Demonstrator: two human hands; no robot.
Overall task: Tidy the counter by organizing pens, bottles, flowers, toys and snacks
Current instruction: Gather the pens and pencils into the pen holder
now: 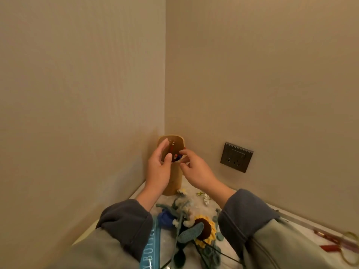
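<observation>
At the corner [164, 113], left hand [158, 168] seemingly grips the pen holder [174, 180].

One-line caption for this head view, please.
Left hand holds the rim of a tan pen holder in the corner, right hand at its opening; crochet flowers lie in front.

Two hands [158, 171] [198, 171], one pen holder [174, 181], one sunflower [204, 229], one socket [236, 157].

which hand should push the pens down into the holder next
Right, probably. The left hand grips the holder by its rim and steadies it, while the right hand has its fingertips at the pens in the mouth. Whether it already pinches one is unclear.
</observation>
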